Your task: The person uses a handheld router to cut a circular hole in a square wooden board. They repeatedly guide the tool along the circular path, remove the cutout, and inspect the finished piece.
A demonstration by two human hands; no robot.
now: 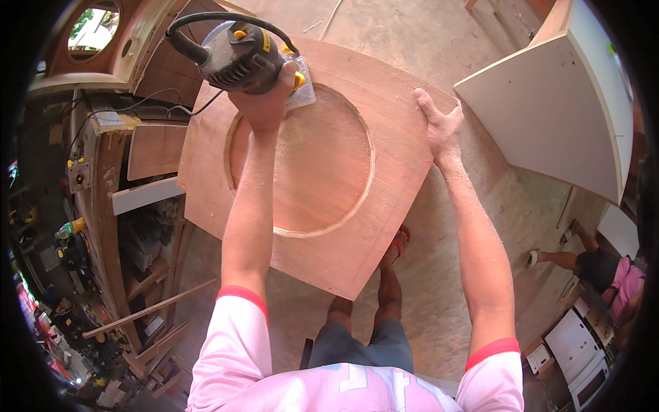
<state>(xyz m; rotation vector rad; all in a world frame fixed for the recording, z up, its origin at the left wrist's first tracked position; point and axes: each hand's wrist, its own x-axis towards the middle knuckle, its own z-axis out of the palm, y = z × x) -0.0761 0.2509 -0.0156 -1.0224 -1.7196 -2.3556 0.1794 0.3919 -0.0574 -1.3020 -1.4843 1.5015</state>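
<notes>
From the head view, your left hand [264,103] is closed around the grey router [240,58], which sits on the far left rim of the round cut in the plywood panel [343,254]. Your right hand [439,123] lies flat and open on the panel's far right edge, holding nothing. The panel's near corner hangs over the floor [439,288], above your feet. A white board [549,117] stands near on the right, and a cluttered worktop [103,172] is close on the left.
</notes>
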